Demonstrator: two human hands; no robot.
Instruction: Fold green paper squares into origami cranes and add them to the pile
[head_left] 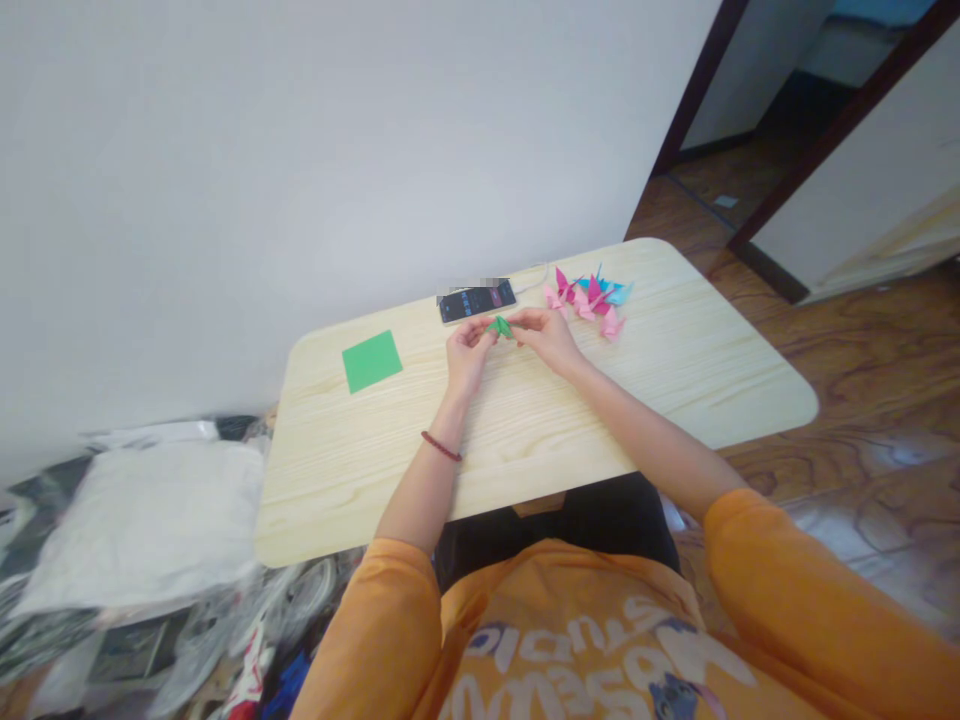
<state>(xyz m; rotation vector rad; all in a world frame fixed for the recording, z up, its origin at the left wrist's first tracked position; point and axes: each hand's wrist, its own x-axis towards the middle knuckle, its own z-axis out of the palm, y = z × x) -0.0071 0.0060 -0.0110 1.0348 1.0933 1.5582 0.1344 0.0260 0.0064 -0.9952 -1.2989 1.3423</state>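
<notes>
Between my two hands is a small folded green paper (500,327), held over the middle of the table near its far side. My left hand (468,352) pinches it from the left with thumb and fingers. From the right, the fingertips of my right hand (547,338) are closed on its other side. The exact folds are too small to make out. A flat green paper square (372,361) lies to the left of my hands. Several folded paper cranes (589,298) in pink, magenta and blue sit in a cluster to the right, beyond my right hand.
A phone (477,301) with a lit screen lies just behind my hands, a white cable (534,284) running from it. The light wooden table (337,480) has rounded corners and stands against a white wall. White bags (150,520) and clutter lie at lower left.
</notes>
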